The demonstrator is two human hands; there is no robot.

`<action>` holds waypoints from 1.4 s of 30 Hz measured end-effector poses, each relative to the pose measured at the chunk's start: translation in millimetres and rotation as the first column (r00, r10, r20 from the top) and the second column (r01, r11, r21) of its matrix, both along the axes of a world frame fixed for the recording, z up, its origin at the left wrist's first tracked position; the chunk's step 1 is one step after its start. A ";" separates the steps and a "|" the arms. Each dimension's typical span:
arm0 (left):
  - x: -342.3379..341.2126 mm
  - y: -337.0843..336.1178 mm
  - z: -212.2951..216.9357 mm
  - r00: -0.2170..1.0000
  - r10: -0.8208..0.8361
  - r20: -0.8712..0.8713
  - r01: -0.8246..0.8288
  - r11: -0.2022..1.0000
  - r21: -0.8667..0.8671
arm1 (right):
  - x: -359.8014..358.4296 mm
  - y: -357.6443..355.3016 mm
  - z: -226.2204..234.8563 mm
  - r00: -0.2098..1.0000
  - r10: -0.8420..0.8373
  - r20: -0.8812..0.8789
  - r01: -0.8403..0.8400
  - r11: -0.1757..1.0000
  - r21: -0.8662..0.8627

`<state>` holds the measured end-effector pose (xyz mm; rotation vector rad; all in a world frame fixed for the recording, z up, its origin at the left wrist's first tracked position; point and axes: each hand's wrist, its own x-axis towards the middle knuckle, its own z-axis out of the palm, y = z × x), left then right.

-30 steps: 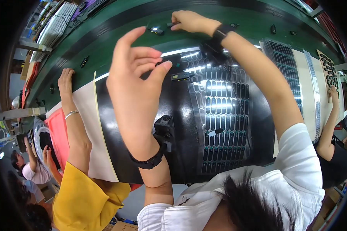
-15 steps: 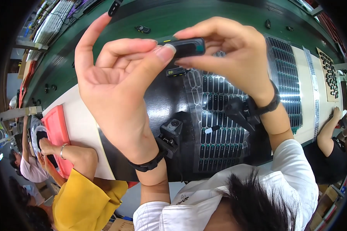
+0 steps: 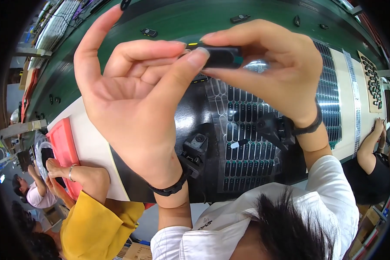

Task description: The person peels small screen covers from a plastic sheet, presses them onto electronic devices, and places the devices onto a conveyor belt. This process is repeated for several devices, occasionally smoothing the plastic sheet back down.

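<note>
A small black electronic device (image 3: 223, 57) with a rounded glossy face and a yellow mark on its upper edge is held up over the table. My left hand (image 3: 132, 97) pinches its left end between thumb and a finger, with another finger raised and a small black piece (image 3: 125, 4) at that fingertip. My right hand (image 3: 286, 65) grips the right end between thumb and fingers. Beneath, a second black device (image 3: 200, 79) lies mostly hidden behind my hands. A sheet of dark oval stickers (image 3: 242, 169) is on the black mat, with a small white-and-black piece (image 3: 238, 144) on it.
Several small black devices (image 3: 149, 32) lie on the green surface (image 3: 182, 19) beyond. Another sticker sheet (image 3: 329, 99) and a board of small black parts (image 3: 371, 82) are at the right. A red tray (image 3: 67, 138) stands left, beside a co-worker in yellow (image 3: 91, 225).
Both hands have shifted slightly right with the device, my right hand more so. The second device's lit display is now covered. Another device has come into view on the green surface.
</note>
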<state>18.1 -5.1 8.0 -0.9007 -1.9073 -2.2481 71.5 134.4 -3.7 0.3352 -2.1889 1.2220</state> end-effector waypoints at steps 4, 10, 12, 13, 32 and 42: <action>-4.7 3.0 -3.4 0.998 0.049 -0.048 -0.058 0.977 -0.204 | -2.0 4.1 -7.0 1.000 -0.026 -0.010 0.027 0.990 0.141; -23.0 -0.7 -13.7 0.923 -0.227 0.311 0.279 0.951 -0.135 | -3.1 7.0 -2.6 1.000 -0.006 -0.010 0.006 0.998 0.060; -22.8 -6.1 -13.7 0.936 -0.206 0.286 0.251 0.959 -0.129 | -3.7 4.9 -3.3 0.985 0.095 0.141 -0.078 0.989 -0.122; -22.9 -8.5 -13.4 0.942 -0.197 0.274 0.238 0.963 -0.126 | -4.3 3.8 -4.0 0.966 0.154 0.209 -0.109 0.971 -0.215; -28.6 0.0 -24.7 0.988 0.153 -0.036 -0.147 0.814 -0.562 | -142.3 117.5 -109.4 0.887 -0.125 0.444 0.010 0.967 0.253; -21.0 -12.9 -7.6 0.985 0.144 0.089 -0.095 0.904 -0.417 | -107.4 71.2 -73.4 0.890 0.050 0.453 -0.063 0.998 0.014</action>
